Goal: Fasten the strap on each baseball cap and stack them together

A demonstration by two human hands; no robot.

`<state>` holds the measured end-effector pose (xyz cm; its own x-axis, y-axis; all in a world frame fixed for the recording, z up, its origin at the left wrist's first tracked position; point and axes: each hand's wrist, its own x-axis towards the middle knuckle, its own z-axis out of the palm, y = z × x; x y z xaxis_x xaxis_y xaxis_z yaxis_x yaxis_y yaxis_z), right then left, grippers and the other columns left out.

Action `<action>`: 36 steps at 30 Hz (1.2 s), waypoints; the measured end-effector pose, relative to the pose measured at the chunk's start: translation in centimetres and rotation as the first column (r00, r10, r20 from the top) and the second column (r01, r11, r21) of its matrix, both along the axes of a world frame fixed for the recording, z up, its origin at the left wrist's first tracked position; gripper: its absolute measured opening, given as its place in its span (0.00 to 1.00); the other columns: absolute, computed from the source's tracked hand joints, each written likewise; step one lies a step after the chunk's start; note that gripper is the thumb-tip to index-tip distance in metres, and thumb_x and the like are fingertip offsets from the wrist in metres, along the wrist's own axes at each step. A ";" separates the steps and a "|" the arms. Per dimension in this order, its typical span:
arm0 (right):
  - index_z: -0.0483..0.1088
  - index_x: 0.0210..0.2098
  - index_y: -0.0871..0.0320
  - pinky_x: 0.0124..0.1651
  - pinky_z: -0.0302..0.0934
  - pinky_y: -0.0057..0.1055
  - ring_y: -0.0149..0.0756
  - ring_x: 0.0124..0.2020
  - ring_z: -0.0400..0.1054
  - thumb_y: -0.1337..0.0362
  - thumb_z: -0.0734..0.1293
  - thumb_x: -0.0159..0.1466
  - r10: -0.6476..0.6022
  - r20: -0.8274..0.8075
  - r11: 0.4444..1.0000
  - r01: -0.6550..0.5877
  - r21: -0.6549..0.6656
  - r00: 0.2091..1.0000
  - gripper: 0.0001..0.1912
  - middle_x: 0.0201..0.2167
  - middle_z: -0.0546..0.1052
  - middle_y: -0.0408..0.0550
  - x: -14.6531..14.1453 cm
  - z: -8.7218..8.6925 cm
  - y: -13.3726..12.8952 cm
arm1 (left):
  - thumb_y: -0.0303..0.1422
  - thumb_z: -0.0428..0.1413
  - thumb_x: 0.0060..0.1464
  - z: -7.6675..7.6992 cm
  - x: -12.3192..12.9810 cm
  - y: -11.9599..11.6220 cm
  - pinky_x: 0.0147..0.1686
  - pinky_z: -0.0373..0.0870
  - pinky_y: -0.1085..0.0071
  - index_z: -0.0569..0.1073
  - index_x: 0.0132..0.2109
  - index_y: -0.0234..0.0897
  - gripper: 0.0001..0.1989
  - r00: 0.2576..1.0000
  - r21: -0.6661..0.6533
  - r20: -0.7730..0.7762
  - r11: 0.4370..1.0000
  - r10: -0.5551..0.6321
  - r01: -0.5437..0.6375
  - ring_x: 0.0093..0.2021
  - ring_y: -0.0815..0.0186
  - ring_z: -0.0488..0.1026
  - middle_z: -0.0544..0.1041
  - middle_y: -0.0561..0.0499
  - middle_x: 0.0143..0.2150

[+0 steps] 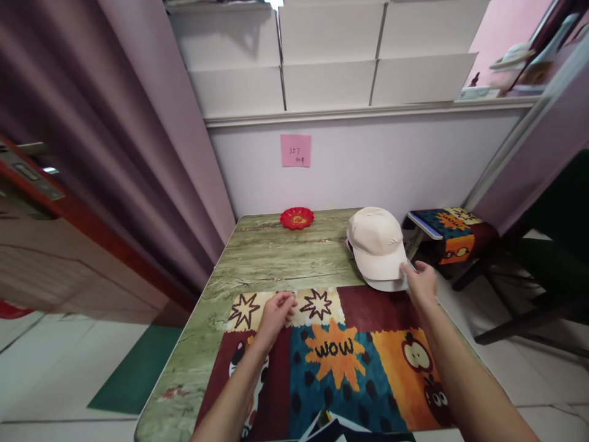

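Observation:
A cream cap lies at the right of the green wood-patterned table, its brim toward me, with a paler brim showing beneath it. My right hand is at the right edge of the brim, thumb and fingers at the rim. Over the star pattern at the top of the colourful mat is my left hand, its fingers loosely curled and partly hidden from view; whether they hold anything cannot be made out.
A red scalloped dish sits near the table's back edge. On the wall above is a pink note. Behind the right side stands a small stool with a patterned cloth, beside a dark chair. A curtain hangs at left.

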<state>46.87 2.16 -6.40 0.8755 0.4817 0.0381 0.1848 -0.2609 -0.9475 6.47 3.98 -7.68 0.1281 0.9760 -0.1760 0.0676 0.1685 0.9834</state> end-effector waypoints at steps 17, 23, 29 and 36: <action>0.38 0.75 0.63 0.50 0.66 0.42 0.40 0.30 0.71 0.70 0.63 0.62 0.408 0.846 0.788 -0.601 -0.135 0.344 0.47 0.24 0.77 0.42 -19.2 15.1 0.8 | 0.24 0.51 0.57 17.1 5.1 0.3 0.32 0.66 0.69 0.36 0.76 0.41 0.46 0.761 0.645 -0.602 0.710 0.242 0.284 0.28 0.66 0.71 0.80 0.48 0.38; 0.34 0.76 0.64 0.62 0.60 0.45 0.37 0.30 0.69 0.74 0.60 0.61 0.191 0.954 0.875 -0.481 -0.058 0.231 0.48 0.26 0.76 0.41 -19.6 15.6 1.5 | 0.22 0.49 0.58 18.4 5.6 0.3 0.35 0.70 0.69 0.25 0.75 0.41 0.49 0.563 0.628 -0.725 0.716 0.397 0.304 0.34 0.63 0.76 0.79 0.41 0.52; 0.35 0.76 0.63 0.62 0.59 0.47 0.36 0.28 0.66 0.75 0.59 0.60 0.177 0.963 0.908 -0.412 -0.080 0.204 0.48 0.25 0.74 0.41 -19.3 14.2 2.1 | 0.22 0.50 0.58 17.6 6.0 0.8 0.37 0.72 0.67 0.24 0.75 0.44 0.50 0.444 0.615 -0.767 0.728 0.463 0.304 0.34 0.62 0.76 0.78 0.41 0.53; 0.32 0.76 0.62 0.62 0.58 0.50 0.39 0.28 0.67 0.75 0.60 0.59 0.237 0.943 0.894 -0.432 -0.116 0.236 0.51 0.26 0.75 0.43 -19.2 14.7 2.0 | 0.21 0.51 0.56 17.4 6.1 1.0 0.34 0.71 0.67 0.35 0.76 0.41 0.48 0.583 0.713 -0.651 0.654 0.485 0.252 0.30 0.63 0.74 0.78 0.37 0.53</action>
<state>27.65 4.14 8.27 -0.0351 0.6234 0.7811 0.9811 0.1703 -0.0919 12.53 5.00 9.69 0.1849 0.8026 0.5672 0.8412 -0.4277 0.3309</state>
